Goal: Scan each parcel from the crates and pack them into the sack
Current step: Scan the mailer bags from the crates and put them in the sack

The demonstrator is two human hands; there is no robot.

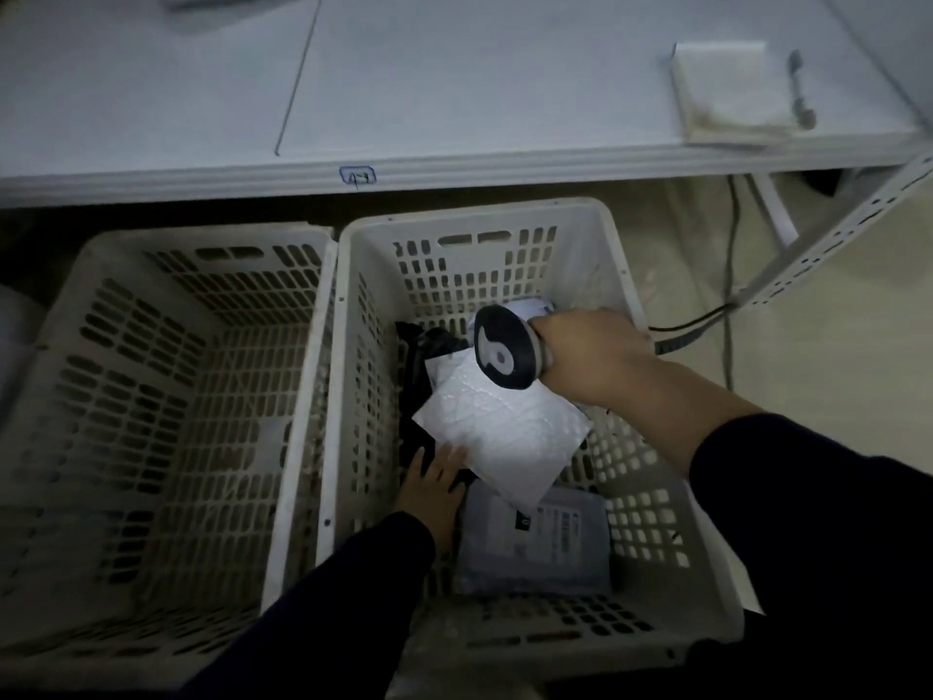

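The left crate (212, 230) is standing against the right crate (348, 295), under the bench (454, 93) edge. A blue boxed scribble (357, 176) is showing on that edge, perhaps "4-4". The left hand (434, 485) is reaching into the right crate, fingers straight and released, touching the white parcel (505, 437), probably steadying it for the scan. The black parcel (424, 356) is lying beneath. The right hand (590, 351) is grasping the scanner (500, 346), aiming its light onto the white parcel. The grey parcel (535, 543) is showing a label, too blurred to read. No sack is showing.
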